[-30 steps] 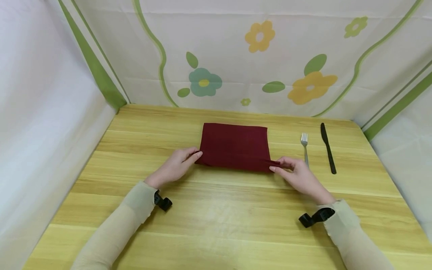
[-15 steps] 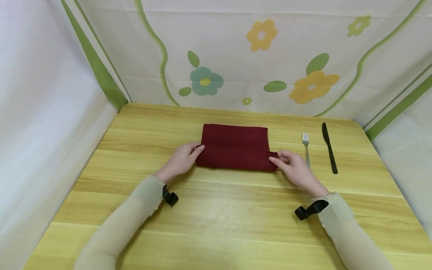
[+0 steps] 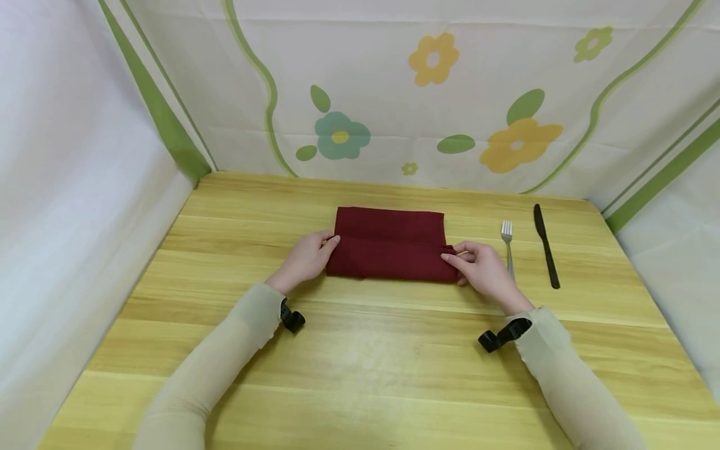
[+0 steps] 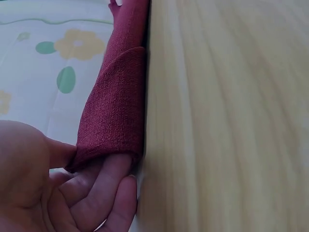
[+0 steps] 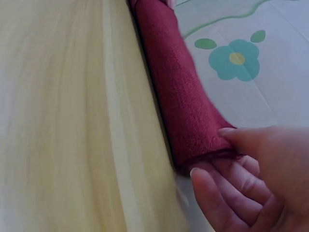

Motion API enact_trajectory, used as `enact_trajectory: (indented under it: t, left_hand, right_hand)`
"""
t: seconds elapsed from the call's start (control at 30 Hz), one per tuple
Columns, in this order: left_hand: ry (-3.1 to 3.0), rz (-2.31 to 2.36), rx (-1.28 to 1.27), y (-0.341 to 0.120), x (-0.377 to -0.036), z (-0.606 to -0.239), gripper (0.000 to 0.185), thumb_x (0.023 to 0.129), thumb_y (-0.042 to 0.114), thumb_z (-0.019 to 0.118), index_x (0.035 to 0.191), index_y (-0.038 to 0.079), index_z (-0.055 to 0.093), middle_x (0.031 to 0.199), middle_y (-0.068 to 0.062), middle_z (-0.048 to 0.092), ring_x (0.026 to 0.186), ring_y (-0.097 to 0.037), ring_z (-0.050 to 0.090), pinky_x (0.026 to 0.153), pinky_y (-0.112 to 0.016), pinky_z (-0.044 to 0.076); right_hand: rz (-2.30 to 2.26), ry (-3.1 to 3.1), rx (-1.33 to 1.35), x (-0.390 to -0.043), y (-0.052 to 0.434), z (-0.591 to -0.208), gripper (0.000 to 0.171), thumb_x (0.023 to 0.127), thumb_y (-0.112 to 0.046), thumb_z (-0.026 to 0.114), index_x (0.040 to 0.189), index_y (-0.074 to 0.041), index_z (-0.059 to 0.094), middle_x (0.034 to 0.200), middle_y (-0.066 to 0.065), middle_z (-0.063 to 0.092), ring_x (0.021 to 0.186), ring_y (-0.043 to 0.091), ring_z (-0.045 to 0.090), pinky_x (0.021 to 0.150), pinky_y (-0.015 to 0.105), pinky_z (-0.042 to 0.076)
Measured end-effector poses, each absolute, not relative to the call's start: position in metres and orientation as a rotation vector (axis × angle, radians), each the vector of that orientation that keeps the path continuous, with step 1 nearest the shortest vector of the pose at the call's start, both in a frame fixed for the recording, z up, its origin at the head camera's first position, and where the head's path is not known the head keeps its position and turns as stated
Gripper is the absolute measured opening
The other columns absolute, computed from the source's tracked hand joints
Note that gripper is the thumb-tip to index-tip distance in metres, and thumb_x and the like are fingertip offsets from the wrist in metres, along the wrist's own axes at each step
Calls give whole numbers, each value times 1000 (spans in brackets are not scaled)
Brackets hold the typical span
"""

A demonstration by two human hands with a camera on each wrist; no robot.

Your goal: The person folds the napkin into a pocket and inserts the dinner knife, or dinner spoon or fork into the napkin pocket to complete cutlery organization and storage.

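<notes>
Toward the desk's point(image 3: 360, 350) far edge, both hands, left hand point(image 3: 306, 257) and right hand point(image 3: 484, 270), pinching dark red napkin's point(image 3: 388, 247) ends with curled fingers, keeping the fold even.

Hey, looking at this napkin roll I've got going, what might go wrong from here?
The dark red cloth napkin is only gripped at its ends, by the left hand and the right hand, so the middle of the roll may sag or loosen. The two ends might also advance unevenly, leaving a skewed roll. The silver metal fork lies close beside your right hand, so a sideways slip may knock it.
</notes>
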State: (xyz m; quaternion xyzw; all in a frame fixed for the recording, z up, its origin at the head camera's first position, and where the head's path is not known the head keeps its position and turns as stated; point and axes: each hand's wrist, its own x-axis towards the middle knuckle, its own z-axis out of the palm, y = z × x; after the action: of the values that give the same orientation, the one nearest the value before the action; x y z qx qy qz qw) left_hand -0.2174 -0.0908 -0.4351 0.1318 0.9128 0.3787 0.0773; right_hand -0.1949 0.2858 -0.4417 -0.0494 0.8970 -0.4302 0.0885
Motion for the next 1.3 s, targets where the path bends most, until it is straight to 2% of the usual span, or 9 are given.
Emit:
enact_trajectory:
  t: [0.1, 0.2, 0.3, 0.43, 0.7, 0.9, 1.07, 1.17, 1.3]
  left_hand:
    - [2686, 1178, 350, -92, -216, -434, 37, 111, 32, 44, 115, 3, 67, 66, -2, 45, 61, -19, 42, 66, -36, 40]
    - [2591, 1245, 318, -97, -213, -433, 42, 109, 39, 47, 121, 2, 64, 71, -7, 53, 61, -19, 46, 61, -33, 40]
    - [2488, 1307, 297, -103, -211, -431, 49, 105, 39, 58, 134, 0, 57, 93, -12, 66, 76, -19, 59, 66, -30, 48]
    - [2402, 1338, 302, -110, -208, -428, 60, 98, 24, 72, 143, -7, 48, 119, -20, 68, 101, -25, 65, 80, -35, 54]
    - [2513, 1225, 300, -106, -210, -432, 45, 98, 22, 71, 135, -2, 59, 112, -12, 72, 106, -26, 66, 92, -43, 52]
    - [2553, 1171, 314, -105, -211, -430, 36, 98, 19, 71, 126, 0, 62, 112, -12, 69, 108, -29, 63, 95, -45, 50]
    - [2551, 1162, 305, -103, -210, -426, 33, 98, 18, 70, 125, 0, 60, 112, -13, 68, 106, -28, 63, 92, -45, 51]
    - [2540, 1171, 284, -101, -210, -426, 39, 100, 18, 68, 133, 0, 56, 113, -14, 67, 95, -25, 66, 86, -42, 52]
    - [2541, 1208, 278, -101, -210, -427, 43, 103, 21, 64, 141, 4, 54, 111, -11, 67, 80, -20, 67, 75, -37, 53]
  right_hand:
    - [-1334, 2635, -103, -197, 284, -444, 33, 98, -33, 72, 108, -1, 67, 80, 8, 74, 59, 26, 69, 59, 34, 59]
    - [-1379, 2605, -71, -198, 283, -446, 33, 98, -32, 73, 106, 0, 68, 83, 9, 74, 60, 26, 68, 59, 35, 60]
    - [-1405, 2585, -51, -198, 284, -447, 35, 98, -33, 72, 107, 0, 67, 85, 10, 75, 61, 26, 68, 60, 36, 60]
    - [-1414, 2573, -41, -199, 285, -448, 39, 97, -37, 72, 108, 0, 67, 86, 10, 75, 63, 26, 68, 61, 36, 60]
    - [-1374, 2586, -48, -201, 284, -448, 37, 98, -33, 72, 111, 1, 67, 82, 9, 74, 61, 24, 67, 58, 36, 60]
    - [-1340, 2604, -48, -204, 282, -447, 34, 97, -30, 73, 110, 1, 67, 76, 8, 72, 58, 26, 67, 55, 35, 59]
    - [-1273, 2654, -56, -206, 281, -446, 35, 97, -34, 73, 109, -2, 66, 72, 6, 70, 56, 25, 65, 53, 34, 56]
    - [-1268, 2663, -65, -208, 282, -446, 37, 97, -35, 72, 110, -1, 66, 73, 7, 70, 56, 23, 64, 53, 33, 55]
    - [-1347, 2654, -55, -211, 284, -443, 37, 96, -33, 75, 110, 1, 67, 83, 10, 71, 60, 18, 64, 56, 30, 56]
